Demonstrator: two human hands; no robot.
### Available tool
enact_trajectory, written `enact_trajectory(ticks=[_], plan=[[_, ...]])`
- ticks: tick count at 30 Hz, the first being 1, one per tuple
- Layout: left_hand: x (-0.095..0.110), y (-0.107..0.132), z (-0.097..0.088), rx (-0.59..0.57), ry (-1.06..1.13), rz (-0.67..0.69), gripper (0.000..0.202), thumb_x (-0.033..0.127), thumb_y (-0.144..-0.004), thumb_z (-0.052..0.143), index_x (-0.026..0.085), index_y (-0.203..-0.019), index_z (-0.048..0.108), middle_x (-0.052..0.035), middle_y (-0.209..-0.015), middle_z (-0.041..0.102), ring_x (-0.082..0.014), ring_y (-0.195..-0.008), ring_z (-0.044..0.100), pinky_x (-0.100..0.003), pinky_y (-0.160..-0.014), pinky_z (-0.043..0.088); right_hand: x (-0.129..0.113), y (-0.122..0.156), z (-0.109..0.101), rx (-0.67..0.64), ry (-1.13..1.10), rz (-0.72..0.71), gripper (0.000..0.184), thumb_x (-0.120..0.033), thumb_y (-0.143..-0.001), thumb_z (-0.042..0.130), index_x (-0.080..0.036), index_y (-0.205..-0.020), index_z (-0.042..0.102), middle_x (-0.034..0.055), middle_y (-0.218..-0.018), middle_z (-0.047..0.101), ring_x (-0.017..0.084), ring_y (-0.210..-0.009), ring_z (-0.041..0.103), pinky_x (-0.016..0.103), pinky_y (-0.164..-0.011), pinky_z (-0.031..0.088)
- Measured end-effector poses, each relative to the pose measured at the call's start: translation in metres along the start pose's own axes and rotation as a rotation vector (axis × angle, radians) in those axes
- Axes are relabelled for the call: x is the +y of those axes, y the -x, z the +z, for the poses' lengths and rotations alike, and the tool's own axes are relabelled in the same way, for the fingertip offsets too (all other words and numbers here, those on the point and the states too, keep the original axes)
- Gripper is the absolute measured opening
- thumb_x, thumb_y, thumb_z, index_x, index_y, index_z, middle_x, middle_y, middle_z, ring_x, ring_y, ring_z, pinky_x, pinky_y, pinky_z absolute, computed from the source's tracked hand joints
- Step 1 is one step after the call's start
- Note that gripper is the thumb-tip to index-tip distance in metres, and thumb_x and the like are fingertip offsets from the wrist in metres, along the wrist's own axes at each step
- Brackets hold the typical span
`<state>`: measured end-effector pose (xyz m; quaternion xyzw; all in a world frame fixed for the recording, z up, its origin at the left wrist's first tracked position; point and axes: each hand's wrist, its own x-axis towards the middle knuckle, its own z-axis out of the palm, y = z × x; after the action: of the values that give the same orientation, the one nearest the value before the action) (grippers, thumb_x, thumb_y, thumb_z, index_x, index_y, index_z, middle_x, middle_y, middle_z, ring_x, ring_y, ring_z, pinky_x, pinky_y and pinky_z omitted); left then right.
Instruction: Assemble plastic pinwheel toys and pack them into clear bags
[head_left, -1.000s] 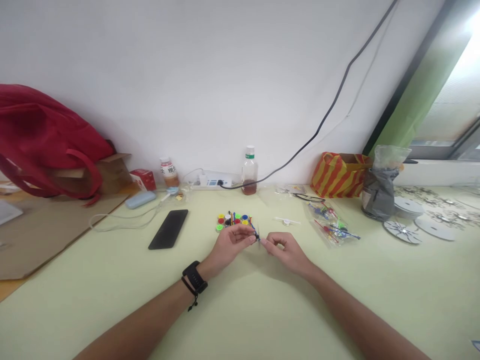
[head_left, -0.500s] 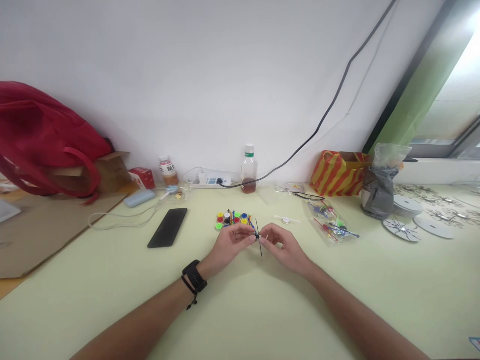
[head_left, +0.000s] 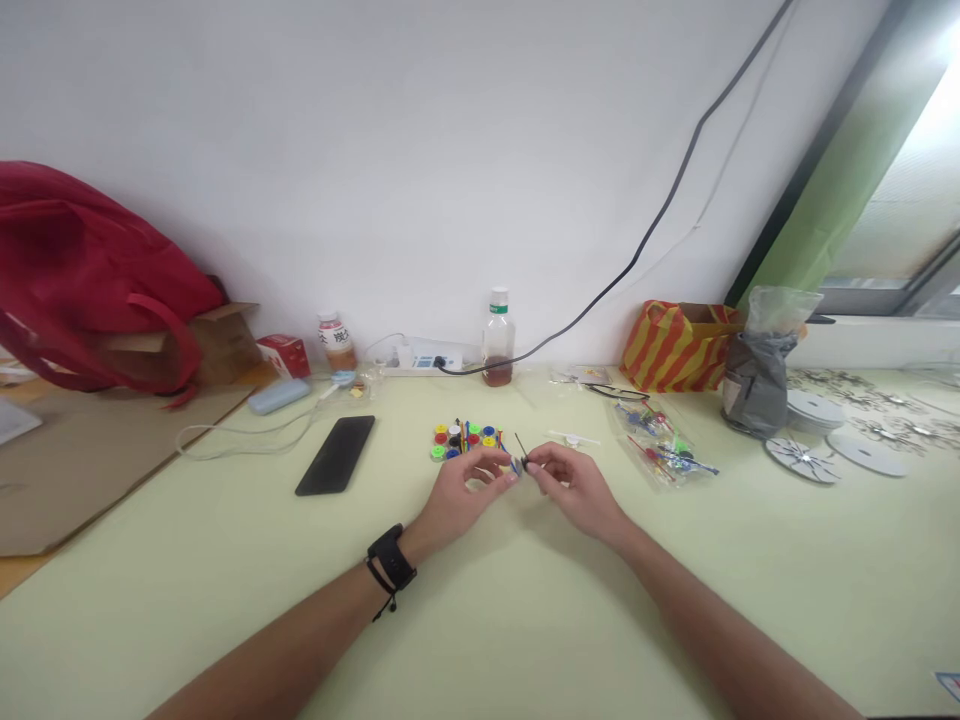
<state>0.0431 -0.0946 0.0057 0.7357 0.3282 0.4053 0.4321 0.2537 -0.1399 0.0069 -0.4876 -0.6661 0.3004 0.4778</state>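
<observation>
Between the fingertips of my left hand is a small blue-and-whitish piece; its exact kind is too small to make out. My right hand pinches a thin black stick with a dark round part at its lower end, and the stick tilts up toward the wall. The two hands face each other above the table, a small gap between the pieces. Just beyond my left hand sit several coloured round plastic pieces with thin sticks among them. A white round piece with a stick lies beyond my right hand.
Clear bags of coloured parts lie to the right, near slotted grey discs. A black phone rests on the left. At the wall stand a bottle, a power strip and a striped bag.
My hands have drawn slightly apart. The black stick, earlier nearly upright between both hands, now tilts in my right hand, and a blue-and-whitish piece shows in my left fingers.
</observation>
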Motion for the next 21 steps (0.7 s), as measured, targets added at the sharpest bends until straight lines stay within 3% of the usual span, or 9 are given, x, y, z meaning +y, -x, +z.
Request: enact_trajectory(ticks=[2, 5, 9, 11, 16, 21], plan=[[-0.002, 0.0, -0.003, 0.039, -0.217, 0.084, 0.017, 0.034, -0.091, 0.069, 0.023, -0.103, 0.073, -0.0066, -0.104, 0.075, -0.0231, -0.092, 0.068, -0.038, -0.087, 0.055, 0.002, -0.002, -0.011, 0.152, 0.18, -0.059, 0.026, -0.046, -0.097, 0.055, -0.022, -0.097, 0.064, 0.0031, -0.077, 0.065, 0.017, -0.062, 0.056, 0.031, -0.059, 0.045], [-0.005, 0.0, -0.006, 0.036, -0.455, 0.195, 0.014, 0.026, -0.093, 0.063, 0.024, -0.104, 0.072, -0.006, -0.106, 0.073, -0.0274, -0.107, 0.064, -0.046, -0.102, 0.046, 0.005, -0.006, -0.029, 0.341, 0.434, -0.154, 0.019, -0.038, -0.099, 0.05, -0.022, -0.099, 0.061, 0.0053, -0.084, 0.065, 0.018, -0.064, 0.054, 0.032, -0.063, 0.042], [-0.008, 0.003, -0.006, -0.027, -0.592, 0.212, 0.026, 0.022, -0.093, 0.06, 0.024, -0.118, 0.068, -0.0084, -0.118, 0.067, -0.0299, -0.119, 0.057, -0.051, -0.111, 0.039, 0.007, -0.008, -0.042, 0.443, 0.598, -0.19, 0.015, -0.029, -0.101, 0.045, -0.022, -0.103, 0.058, 0.0082, -0.094, 0.065, 0.022, -0.078, 0.059, 0.033, -0.071, 0.042], [-0.009, 0.004, -0.005, -0.043, -0.638, 0.203, 0.031, 0.022, -0.093, 0.061, 0.024, -0.124, 0.066, -0.0094, -0.122, 0.065, -0.0305, -0.12, 0.056, -0.052, -0.112, 0.038, 0.011, -0.008, -0.042, 0.357, 0.678, -0.128, 0.012, -0.024, -0.1, 0.045, -0.022, -0.101, 0.057, 0.0084, -0.094, 0.065, 0.022, -0.081, 0.059, 0.033, -0.071, 0.04], [-0.011, 0.002, -0.007, 0.024, -0.717, 0.227, 0.035, 0.024, -0.092, 0.063, 0.023, -0.127, 0.064, -0.0108, -0.127, 0.062, -0.0328, -0.123, 0.051, -0.055, -0.112, 0.036, 0.021, -0.005, -0.037, -0.11, 0.902, 0.131, 0.012, -0.014, -0.094, 0.047, -0.021, -0.088, 0.054, 0.0059, -0.083, 0.067, 0.02, -0.073, 0.059, 0.031, -0.061, 0.028], [-0.013, -0.003, -0.013, 0.104, -0.771, 0.236, 0.038, 0.026, -0.091, 0.063, 0.022, -0.13, 0.062, -0.0119, -0.131, 0.059, -0.0337, -0.122, 0.047, -0.054, -0.108, 0.039, 0.023, -0.008, -0.036, -0.141, 1.032, 0.22, 0.011, -0.017, -0.099, 0.046, -0.021, -0.096, 0.055, 0.0077, -0.091, 0.07, 0.023, -0.083, 0.063, 0.031, -0.06, 0.023]])
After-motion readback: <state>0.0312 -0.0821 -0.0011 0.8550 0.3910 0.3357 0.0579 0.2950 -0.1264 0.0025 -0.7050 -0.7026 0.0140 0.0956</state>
